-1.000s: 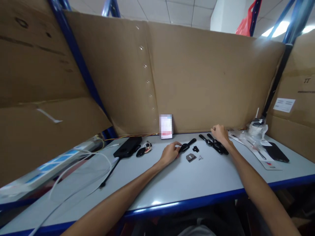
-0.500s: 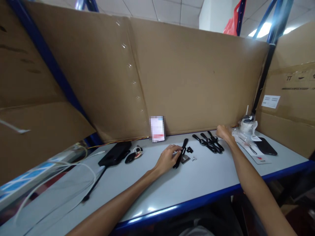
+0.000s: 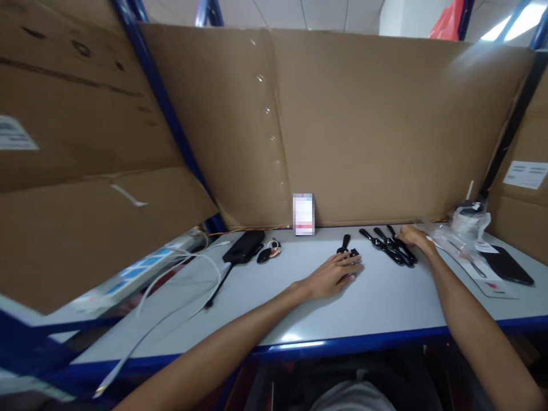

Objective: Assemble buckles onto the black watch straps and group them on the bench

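Observation:
My left hand [image 3: 336, 273] lies flat on the grey table [image 3: 385, 308], fingers stretched out over a black watch strap [image 3: 345, 244] and a small black part [image 3: 354, 252]. My right hand [image 3: 413, 235] rests at the far end of a row of several black watch straps [image 3: 387, 246], its fingers touching them; the fingers look loosely curled and I cannot make out a grip.
A tall cardboard sheet [image 3: 363, 125] walls the back of the table. A small white-and-red card [image 3: 303, 214] leans on it. A black pouch [image 3: 245, 246] and key fob [image 3: 268, 253] lie left, white cables [image 3: 180, 285] farther left. Plastic bags [image 3: 464, 228] and a black phone [image 3: 507, 265] lie right.
My left hand has slid forward and flattened over the strap and small parts it was fingering. My right hand stays by the strap row. The camera has swung left.

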Demonstrator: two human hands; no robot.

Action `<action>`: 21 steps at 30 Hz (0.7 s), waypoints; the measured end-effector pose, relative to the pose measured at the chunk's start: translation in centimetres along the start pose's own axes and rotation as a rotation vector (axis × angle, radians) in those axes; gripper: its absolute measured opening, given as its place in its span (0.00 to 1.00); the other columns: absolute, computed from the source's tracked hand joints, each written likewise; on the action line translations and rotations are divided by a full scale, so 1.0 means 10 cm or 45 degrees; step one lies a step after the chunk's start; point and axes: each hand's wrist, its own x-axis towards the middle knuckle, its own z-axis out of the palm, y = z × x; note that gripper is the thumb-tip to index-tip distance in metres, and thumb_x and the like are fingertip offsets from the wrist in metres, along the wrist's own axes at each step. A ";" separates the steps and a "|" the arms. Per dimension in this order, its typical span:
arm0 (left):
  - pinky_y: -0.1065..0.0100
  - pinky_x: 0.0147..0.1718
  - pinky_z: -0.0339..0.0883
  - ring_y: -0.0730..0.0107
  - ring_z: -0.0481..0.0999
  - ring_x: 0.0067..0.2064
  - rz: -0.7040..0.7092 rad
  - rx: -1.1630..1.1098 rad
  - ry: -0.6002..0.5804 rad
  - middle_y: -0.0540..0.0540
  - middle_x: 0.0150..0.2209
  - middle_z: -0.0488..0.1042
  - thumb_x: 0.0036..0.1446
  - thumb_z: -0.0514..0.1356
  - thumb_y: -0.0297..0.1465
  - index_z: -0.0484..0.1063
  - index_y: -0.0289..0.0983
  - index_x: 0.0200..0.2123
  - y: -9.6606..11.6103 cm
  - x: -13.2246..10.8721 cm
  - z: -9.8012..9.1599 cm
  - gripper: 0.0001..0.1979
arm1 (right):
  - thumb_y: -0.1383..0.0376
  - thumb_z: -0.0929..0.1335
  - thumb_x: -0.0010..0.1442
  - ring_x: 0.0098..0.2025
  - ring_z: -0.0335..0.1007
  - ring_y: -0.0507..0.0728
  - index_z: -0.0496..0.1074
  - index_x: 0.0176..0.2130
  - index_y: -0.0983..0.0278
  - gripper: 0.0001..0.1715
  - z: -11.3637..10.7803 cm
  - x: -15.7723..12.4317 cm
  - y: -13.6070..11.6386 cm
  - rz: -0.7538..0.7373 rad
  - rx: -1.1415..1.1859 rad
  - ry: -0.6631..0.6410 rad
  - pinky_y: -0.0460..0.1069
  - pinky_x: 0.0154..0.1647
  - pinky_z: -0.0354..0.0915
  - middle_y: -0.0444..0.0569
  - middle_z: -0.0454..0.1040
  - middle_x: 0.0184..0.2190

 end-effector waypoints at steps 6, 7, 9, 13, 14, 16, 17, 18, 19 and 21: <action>0.48 0.67 0.48 0.60 0.54 0.70 -0.004 -0.066 0.019 0.43 0.66 0.62 0.66 0.51 0.27 0.66 0.41 0.62 -0.20 0.03 -0.03 0.22 | 0.65 0.63 0.62 0.37 0.78 0.62 0.79 0.42 0.73 0.18 0.03 0.05 0.06 0.031 -0.058 -0.048 0.49 0.35 0.66 0.65 0.79 0.39; 0.48 0.67 0.49 0.60 0.55 0.69 -0.003 -0.082 0.032 0.43 0.66 0.62 0.66 0.52 0.26 0.67 0.41 0.61 -0.22 0.04 -0.04 0.22 | 0.65 0.63 0.62 0.40 0.78 0.64 0.79 0.43 0.73 0.19 0.03 0.06 0.06 0.032 -0.069 -0.036 0.50 0.36 0.66 0.66 0.79 0.41; 0.48 0.67 0.50 0.60 0.57 0.69 -0.011 -0.130 0.068 0.43 0.65 0.63 0.65 0.53 0.25 0.69 0.41 0.59 -0.26 0.04 -0.06 0.21 | 0.67 0.63 0.61 0.45 0.77 0.66 0.78 0.46 0.73 0.20 0.04 0.07 0.06 0.038 -0.085 -0.014 0.51 0.38 0.66 0.68 0.77 0.45; 0.48 0.67 0.50 0.60 0.58 0.68 -0.045 -0.160 0.090 0.43 0.66 0.63 0.65 0.53 0.26 0.68 0.42 0.60 -0.28 0.04 -0.06 0.21 | 0.68 0.63 0.60 0.44 0.77 0.66 0.78 0.47 0.73 0.20 0.06 0.08 0.08 0.061 -0.089 -0.003 0.51 0.37 0.66 0.69 0.77 0.45; 0.49 0.67 0.50 0.60 0.56 0.69 -0.050 -0.138 0.089 0.43 0.66 0.61 0.65 0.53 0.27 0.67 0.42 0.61 -0.27 0.04 -0.06 0.22 | 0.68 0.63 0.60 0.42 0.78 0.65 0.78 0.47 0.73 0.20 0.06 0.08 0.09 0.069 -0.086 -0.004 0.50 0.36 0.66 0.68 0.78 0.45; 0.49 0.68 0.48 0.60 0.53 0.70 -0.061 -0.081 0.105 0.42 0.68 0.58 0.66 0.53 0.30 0.63 0.41 0.64 -0.25 0.04 -0.06 0.23 | 0.69 0.63 0.60 0.39 0.78 0.63 0.78 0.46 0.72 0.19 0.04 0.08 0.11 0.092 -0.076 0.004 0.48 0.33 0.65 0.67 0.78 0.44; 0.49 0.68 0.47 0.59 0.51 0.71 -0.076 -0.058 0.136 0.41 0.69 0.56 0.66 0.53 0.32 0.61 0.40 0.65 -0.24 0.04 -0.06 0.24 | 0.69 0.63 0.60 0.38 0.78 0.62 0.78 0.45 0.72 0.19 0.01 0.08 0.12 0.104 -0.071 0.015 0.48 0.32 0.65 0.66 0.78 0.44; 0.49 0.68 0.48 0.58 0.51 0.71 -0.099 -0.045 0.183 0.41 0.69 0.56 0.66 0.54 0.33 0.60 0.39 0.66 -0.22 0.05 -0.06 0.25 | 0.68 0.63 0.61 0.38 0.78 0.61 0.78 0.45 0.72 0.19 -0.01 0.08 0.13 0.110 -0.067 0.030 0.47 0.32 0.64 0.66 0.79 0.43; 0.49 0.67 0.48 0.58 0.51 0.71 -0.127 -0.044 0.243 0.40 0.69 0.56 0.66 0.53 0.34 0.60 0.38 0.66 -0.21 0.06 -0.06 0.26 | 0.67 0.63 0.62 0.38 0.78 0.61 0.78 0.45 0.72 0.19 -0.05 0.09 0.13 0.109 -0.064 0.051 0.47 0.31 0.63 0.66 0.79 0.42; 0.49 0.66 0.51 0.57 0.56 0.69 -0.183 -0.072 0.384 0.39 0.67 0.60 0.67 0.52 0.35 0.61 0.37 0.65 -0.18 0.07 -0.08 0.25 | 0.65 0.61 0.65 0.38 0.78 0.61 0.78 0.45 0.73 0.20 -0.12 0.09 0.10 0.079 -0.066 0.090 0.47 0.31 0.62 0.66 0.79 0.40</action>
